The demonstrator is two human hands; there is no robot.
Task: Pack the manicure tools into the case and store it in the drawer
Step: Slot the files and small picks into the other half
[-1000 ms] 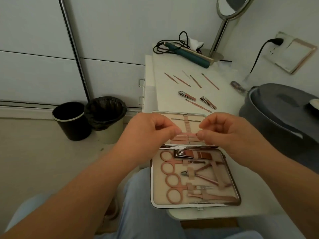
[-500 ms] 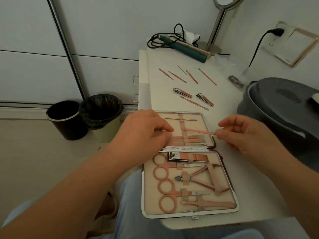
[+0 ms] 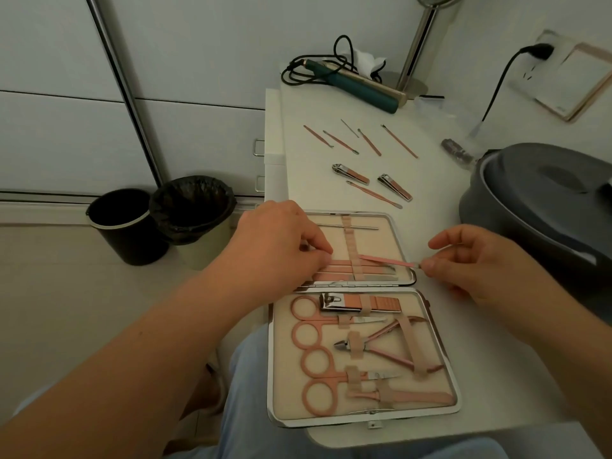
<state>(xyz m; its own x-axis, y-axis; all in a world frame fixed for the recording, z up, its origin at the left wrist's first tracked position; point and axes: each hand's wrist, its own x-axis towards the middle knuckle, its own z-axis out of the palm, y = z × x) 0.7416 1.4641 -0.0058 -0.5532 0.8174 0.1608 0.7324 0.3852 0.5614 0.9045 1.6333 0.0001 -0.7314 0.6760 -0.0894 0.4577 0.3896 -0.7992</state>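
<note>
Pale cabinet doors fill the background, and no brand or lettering is legible to us anywhere. At far left two bins stand on the floor, a bare black bin (image 3: 127,223) touching a bin with a black liner (image 3: 193,207). Next comes our left hand (image 3: 281,245), fingers curled down onto the rose-gold tools strapped in the upper half of the open manicure case (image 3: 394,233); we cannot tell whether it pinches one or only presses. The case lies flat on the white tabletop (image 3: 437,193), its lower half holding scissors (image 3: 311,313), a large nail clipper (image 3: 359,302) and cuticle nippers (image 3: 377,346) under beige straps. Beyond it lie loose thin tools (image 3: 369,141), two small clippers (image 3: 350,173) and a slim pusher (image 3: 374,194). At the back we see a green corded hair iron (image 3: 361,91) and a mirror stand (image 3: 417,48). Our right hand (image 3: 477,263) pinches the tip of a thin pink tool (image 3: 385,260) whose other end reaches the middle strap, crossing the case rim. A grey padded seat (image 3: 543,200) crowds the right edge, with a wall socket and plug (image 3: 538,51) above it.
</note>
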